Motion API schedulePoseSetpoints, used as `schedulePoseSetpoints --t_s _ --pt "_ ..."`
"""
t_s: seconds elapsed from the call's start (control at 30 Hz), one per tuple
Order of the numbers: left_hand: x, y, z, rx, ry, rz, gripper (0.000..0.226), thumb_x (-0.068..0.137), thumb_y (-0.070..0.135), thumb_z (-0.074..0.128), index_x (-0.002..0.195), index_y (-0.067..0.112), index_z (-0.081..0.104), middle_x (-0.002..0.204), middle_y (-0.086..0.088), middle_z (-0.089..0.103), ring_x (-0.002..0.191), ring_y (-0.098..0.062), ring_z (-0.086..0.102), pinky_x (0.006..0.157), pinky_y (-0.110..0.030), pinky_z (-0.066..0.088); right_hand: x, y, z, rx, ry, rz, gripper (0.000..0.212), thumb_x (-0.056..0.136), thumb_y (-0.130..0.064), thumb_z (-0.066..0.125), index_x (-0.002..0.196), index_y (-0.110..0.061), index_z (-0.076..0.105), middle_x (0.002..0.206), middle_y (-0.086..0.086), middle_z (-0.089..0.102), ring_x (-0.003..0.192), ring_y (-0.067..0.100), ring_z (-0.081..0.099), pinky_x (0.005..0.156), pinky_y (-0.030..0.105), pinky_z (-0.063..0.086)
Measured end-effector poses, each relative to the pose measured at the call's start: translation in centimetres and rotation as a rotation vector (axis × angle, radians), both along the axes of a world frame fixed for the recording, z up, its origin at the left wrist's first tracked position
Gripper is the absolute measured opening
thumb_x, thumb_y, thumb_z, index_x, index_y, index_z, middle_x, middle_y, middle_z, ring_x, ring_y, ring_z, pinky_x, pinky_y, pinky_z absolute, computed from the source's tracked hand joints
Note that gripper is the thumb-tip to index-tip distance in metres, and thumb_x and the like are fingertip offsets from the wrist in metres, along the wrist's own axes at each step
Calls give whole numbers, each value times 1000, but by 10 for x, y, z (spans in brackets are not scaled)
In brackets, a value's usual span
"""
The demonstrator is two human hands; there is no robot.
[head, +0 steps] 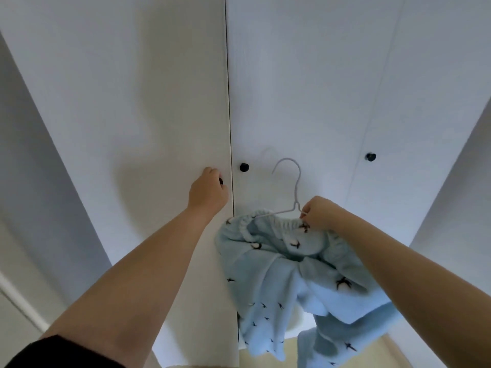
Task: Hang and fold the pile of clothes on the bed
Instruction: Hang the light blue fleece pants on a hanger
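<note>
A light blue garment (279,282) with small dark bird prints hangs on a white wire hanger (293,187) in front of a white wardrobe. My right hand (321,213) pinches the hanger at its right shoulder, together with the garment's ribbed edge. My left hand (208,193) reaches up to the left wardrobe door (132,115) and its fingers curl round that door's black knob (221,181), which is mostly hidden by the hand.
The wardrobe doors are closed. A second black knob (244,167) sits on the middle door (292,88) beside the gap, a third knob (370,156) further right. Pale wooden floor (377,343) shows below the garment. White walls flank the wardrobe.
</note>
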State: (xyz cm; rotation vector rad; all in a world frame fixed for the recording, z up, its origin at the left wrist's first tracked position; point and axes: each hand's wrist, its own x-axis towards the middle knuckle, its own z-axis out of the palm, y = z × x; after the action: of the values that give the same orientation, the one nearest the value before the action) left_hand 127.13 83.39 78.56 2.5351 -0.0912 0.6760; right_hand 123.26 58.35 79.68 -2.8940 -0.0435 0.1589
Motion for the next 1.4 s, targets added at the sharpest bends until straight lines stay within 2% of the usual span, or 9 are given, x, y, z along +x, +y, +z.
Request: schedulePoseSetpoints --t_s 0.27,0.43,0.63,0.8,0.9,1.03,1.17,1.27,1.4 --pt "-113 26 -23 -47 -229 -7 15 89 6 46 81 1 58 80 -10 58 67 -25 52 62 -37 44 -77 24 5 -191 45 21 27 96 -15 52 116 -1 62 114 12 61 101 21 59 86 26 46" --pt "-164 54 -23 -74 -313 65 23 89 9 48 66 6 53 62 -6 51 53 -21 43 45 -22 26 -107 54 -9 -221 51 39 27 94 -14 52 68 -10 46 72 4 45 66 15 45 72 26 39" --pt "-217 100 -24 -133 -362 172 16 93 17 49 77 16 46 56 8 42 47 -10 36 46 -21 22 -136 84 -40 -188 1 46 23 93 -13 52 73 -12 40 76 0 44 76 16 49 72 27 42" --pt "-259 146 -31 -254 -318 222 40 88 41 53 116 12 50 73 7 53 66 -18 53 61 -27 36 -148 125 -66 -54 -47 64 30 89 -9 53 65 -18 37 69 -2 43 60 11 44 64 26 39" --pt "-279 159 -40 -257 -292 298 49 86 27 60 129 9 44 105 -5 61 89 -27 61 72 -31 44 -151 152 -66 13 -39 90 30 89 -9 52 63 -16 40 67 -1 44 58 11 43 58 23 37" --pt "-302 169 -51 -237 -286 426 75 80 -6 53 147 -1 19 143 -19 39 126 -31 45 107 -29 32 -151 185 -59 102 -11 124 25 93 -11 48 68 -5 47 68 2 48 57 10 43 46 20 30" --pt "-322 175 -52 -289 -231 424 88 78 -11 46 151 4 0 159 -17 7 144 -23 15 117 -28 15 -151 212 -52 305 52 86 23 94 -9 49 73 -1 54 75 9 54 62 17 48 55 24 42" --pt "-329 178 -43 -132 -251 491 84 77 -9 46 152 8 13 158 -20 -4 146 -28 0 119 -36 9 -149 227 -47 546 135 37 20 96 -3 47 108 9 58 107 21 59 91 31 56 89 36 47" --pt "-324 174 -28 122 -228 359 55 78 -4 48 132 6 49 153 -18 26 144 -32 17 116 -39 13 -155 238 -38 984 343 -125 6 94 3 51 93 7 56 97 18 58 85 27 57 89 38 50"
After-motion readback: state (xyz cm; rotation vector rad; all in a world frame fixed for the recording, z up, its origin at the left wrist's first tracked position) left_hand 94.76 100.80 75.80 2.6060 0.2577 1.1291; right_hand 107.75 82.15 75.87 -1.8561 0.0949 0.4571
